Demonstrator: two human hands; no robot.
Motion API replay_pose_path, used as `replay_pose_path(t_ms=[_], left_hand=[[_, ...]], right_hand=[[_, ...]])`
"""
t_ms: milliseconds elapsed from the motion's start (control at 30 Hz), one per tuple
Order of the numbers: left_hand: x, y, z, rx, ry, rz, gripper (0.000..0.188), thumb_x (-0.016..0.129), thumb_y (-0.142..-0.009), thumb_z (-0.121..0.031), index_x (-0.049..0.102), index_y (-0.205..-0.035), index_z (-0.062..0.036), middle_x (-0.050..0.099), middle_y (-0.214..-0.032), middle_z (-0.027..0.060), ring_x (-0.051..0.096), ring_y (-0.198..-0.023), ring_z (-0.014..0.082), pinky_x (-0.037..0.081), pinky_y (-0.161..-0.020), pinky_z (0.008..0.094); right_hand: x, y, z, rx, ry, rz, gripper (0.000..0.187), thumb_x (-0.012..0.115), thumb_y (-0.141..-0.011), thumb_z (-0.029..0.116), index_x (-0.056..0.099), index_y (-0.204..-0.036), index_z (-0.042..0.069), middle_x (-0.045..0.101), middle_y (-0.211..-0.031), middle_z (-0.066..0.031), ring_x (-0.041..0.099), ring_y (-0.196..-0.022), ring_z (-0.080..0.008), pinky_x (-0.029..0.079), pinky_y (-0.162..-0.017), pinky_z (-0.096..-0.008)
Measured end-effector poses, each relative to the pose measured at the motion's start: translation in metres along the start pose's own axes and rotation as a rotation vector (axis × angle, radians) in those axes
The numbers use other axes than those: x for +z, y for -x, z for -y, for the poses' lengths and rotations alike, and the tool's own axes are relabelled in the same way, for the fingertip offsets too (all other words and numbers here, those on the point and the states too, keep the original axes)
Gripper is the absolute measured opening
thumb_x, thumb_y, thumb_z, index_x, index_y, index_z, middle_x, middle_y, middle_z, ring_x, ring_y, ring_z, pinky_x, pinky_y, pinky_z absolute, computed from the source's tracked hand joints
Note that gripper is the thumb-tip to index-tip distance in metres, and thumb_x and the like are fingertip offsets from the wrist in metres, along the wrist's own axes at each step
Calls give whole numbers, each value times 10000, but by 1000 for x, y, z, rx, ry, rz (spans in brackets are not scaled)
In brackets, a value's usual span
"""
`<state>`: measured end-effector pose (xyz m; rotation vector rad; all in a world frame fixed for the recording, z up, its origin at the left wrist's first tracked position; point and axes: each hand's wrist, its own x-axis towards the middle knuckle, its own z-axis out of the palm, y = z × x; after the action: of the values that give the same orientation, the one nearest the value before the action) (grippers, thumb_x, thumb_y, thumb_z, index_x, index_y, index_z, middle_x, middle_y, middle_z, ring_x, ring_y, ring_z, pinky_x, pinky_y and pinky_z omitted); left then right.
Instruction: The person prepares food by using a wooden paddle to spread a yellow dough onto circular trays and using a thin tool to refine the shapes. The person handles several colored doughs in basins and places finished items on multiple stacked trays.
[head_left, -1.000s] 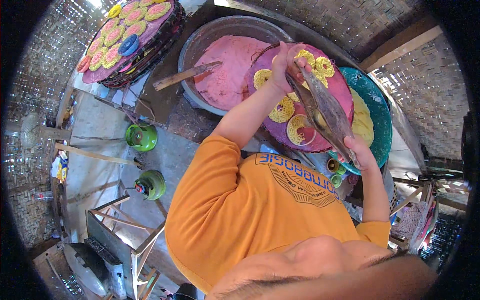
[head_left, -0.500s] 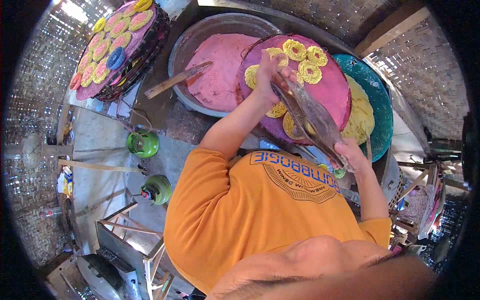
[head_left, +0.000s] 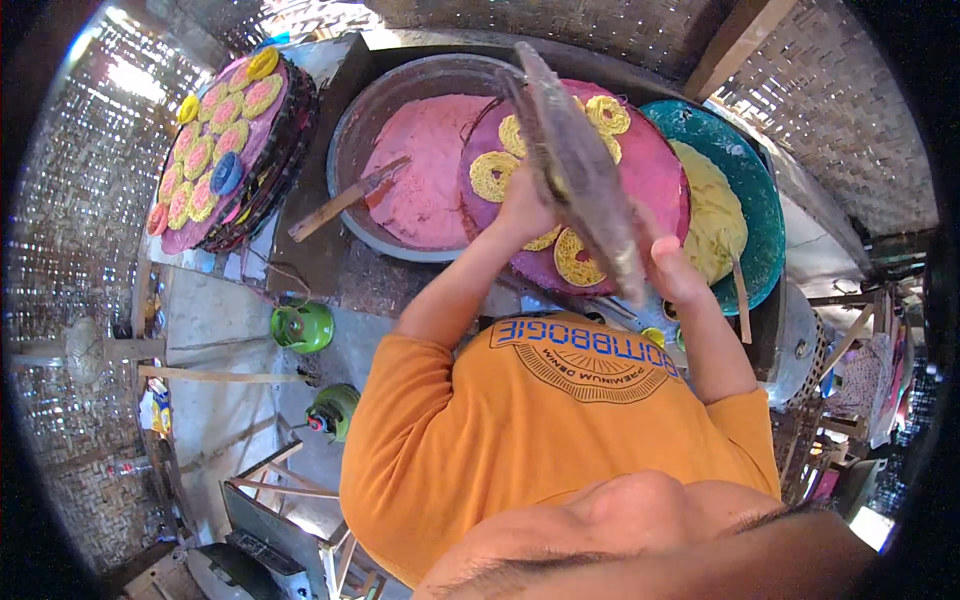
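Observation:
A worn wooden dough press (head_left: 585, 175), made of two long dark boards, stands tilted in front of me over a round pink tray (head_left: 652, 180). My left hand (head_left: 527, 208) grips its left side, the fingers partly hidden by the boards. At its lower right side is my right hand (head_left: 676, 270), thumb raised against the wood and other fingers mostly hidden behind it. Beneath the press, several yellow lacy dough rings (head_left: 493, 177) lie on the tray, some covered from sight by the boards and my left hand.
Left of the tray, a grey basin (head_left: 345, 140) holds pink dough and a wooden paddle (head_left: 345, 203). A teal basin (head_left: 765, 210) with yellow dough and a stick is at the right. Stacked trays (head_left: 290, 150) of coloured rings stand far left; green gas cylinders (head_left: 303, 327) stand below.
The press has swung more upright, its far end rising over the tray. My left hand has come nearer to me, and my right hand has shifted up and left along the press.

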<state>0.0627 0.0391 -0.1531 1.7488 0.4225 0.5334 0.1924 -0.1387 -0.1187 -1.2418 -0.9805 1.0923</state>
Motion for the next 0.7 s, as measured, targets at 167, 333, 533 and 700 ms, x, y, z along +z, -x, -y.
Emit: replay_pose_path(t_ms=[167,333,533,700], left_hand=[[-41,24,56,249,-304,-226,547,681,-751,-226,450,-1198,-14,496,-1196,124,481,-1092,224,381,-945,360],[-59,61,48,-68,686,-253,469,511,-873,-293,432,-1216,16,596,-966,122,603,-864,222,509,-749,339],[-73,76,24,-50,986,-171,520,532,-860,-288,413,-1205,83,621,-808,111,644,-709,234,557,-592,347],[-69,71,22,15,1066,-152,505,558,-847,-284,439,-1179,78,622,-803,108,646,-717,224,563,-583,347]], right_hand=[[-18,-11,-13,118,801,-81,380,556,-831,382,592,-1025,57,594,-871,-116,581,-821,-257,451,-718,-358],[-24,-1,-45,86,1161,-235,248,590,-780,284,638,-732,46,573,-723,-122,583,-708,-300,458,-627,-400],[-24,-2,-50,-1,1197,-225,217,600,-756,268,638,-731,56,585,-724,-110,590,-686,-292,461,-618,-393],[-38,-16,-28,42,1143,-327,202,580,-727,259,645,-708,69,600,-764,-126,594,-716,-313,473,-650,-414]])
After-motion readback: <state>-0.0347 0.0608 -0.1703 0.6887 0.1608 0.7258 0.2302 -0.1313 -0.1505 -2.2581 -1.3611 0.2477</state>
